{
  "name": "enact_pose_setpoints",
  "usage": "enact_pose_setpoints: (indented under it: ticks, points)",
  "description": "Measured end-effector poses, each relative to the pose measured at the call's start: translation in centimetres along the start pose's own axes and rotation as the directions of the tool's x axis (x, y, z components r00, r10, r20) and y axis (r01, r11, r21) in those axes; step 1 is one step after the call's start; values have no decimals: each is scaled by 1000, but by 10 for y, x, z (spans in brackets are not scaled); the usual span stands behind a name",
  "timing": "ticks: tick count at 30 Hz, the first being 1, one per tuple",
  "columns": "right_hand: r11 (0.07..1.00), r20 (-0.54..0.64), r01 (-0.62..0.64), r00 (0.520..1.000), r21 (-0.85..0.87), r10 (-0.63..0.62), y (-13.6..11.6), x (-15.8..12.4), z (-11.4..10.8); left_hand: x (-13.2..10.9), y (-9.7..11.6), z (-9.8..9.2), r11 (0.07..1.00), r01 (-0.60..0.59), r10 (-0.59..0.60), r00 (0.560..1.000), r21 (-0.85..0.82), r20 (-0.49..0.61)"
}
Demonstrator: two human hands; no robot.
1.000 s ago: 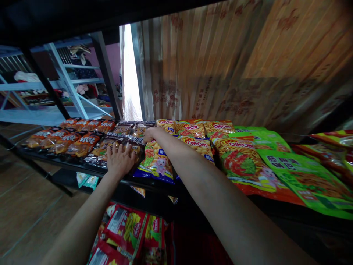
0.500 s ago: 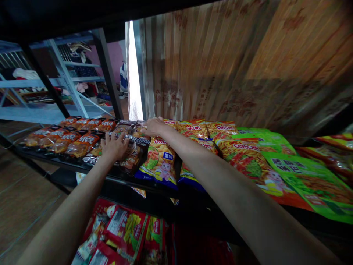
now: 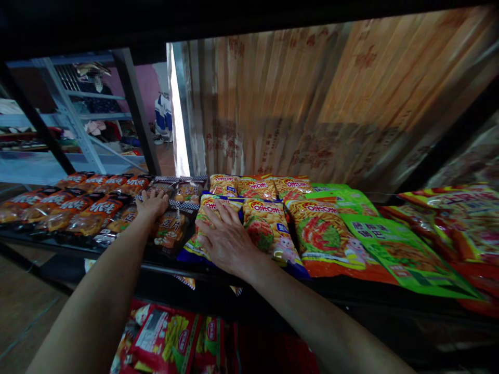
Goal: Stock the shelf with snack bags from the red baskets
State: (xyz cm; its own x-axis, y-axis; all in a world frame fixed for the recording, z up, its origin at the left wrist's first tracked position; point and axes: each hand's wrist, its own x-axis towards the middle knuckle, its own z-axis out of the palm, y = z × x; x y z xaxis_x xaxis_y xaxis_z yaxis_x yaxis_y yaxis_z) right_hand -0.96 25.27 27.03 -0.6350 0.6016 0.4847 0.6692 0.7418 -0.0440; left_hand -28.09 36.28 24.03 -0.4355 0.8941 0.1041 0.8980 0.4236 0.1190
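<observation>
Head view, right hand (image 3: 229, 238) spread on yellow bag (image 3: 193, 244), left hand (image 3: 154, 205) splayed.

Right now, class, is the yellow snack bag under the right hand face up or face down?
Face up: the yellow snack bag shows its printed front around the right hand, which covers much of it.

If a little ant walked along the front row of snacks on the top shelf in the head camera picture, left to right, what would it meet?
Orange-and-black packs → brown packs → yellow bags with blue bottoms → a bag with an orange bottom → a green bag → red-and-yellow bags.
</observation>
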Motion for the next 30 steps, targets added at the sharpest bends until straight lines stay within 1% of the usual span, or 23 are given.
enact_pose_setpoints:
  ticks: [2, 7, 14, 16, 21, 27, 30]
  points:
    - [1000, 19, -9, 1000, -5, 10, 4, -1, 5, 1, -3, 2, 1000, -12, 12, 1000, 20, 14]
    - [1000, 47, -27, 999, 4, 27, 11, -1, 12, 7, -5, 6, 1000, 14, -15, 999, 27, 33]
    - [1000, 42, -25, 999, 10, 25, 13, -1, 16, 12, -6, 5, 998, 67, -68, 997, 20, 36]
    - [999, 45, -31, 999, 11, 30, 13, -1, 17, 12, -8, 5, 998, 63, -63, 997, 22, 33]
    - [999, 51, -37, 998, 2, 37, 13, -1, 17, 12, -13, 5, 999, 27, -27, 1000, 35, -3]
    - [999, 57, -34, 998, -13, 35, 13, -1, 14, 9, -12, 0, 998, 16, -15, 1000, 60, -17]
    - [999, 50, -27, 998, -20, 28, 13, -1, 15, 7, -10, -3, 998, 6, -1, 997, 70, -72]
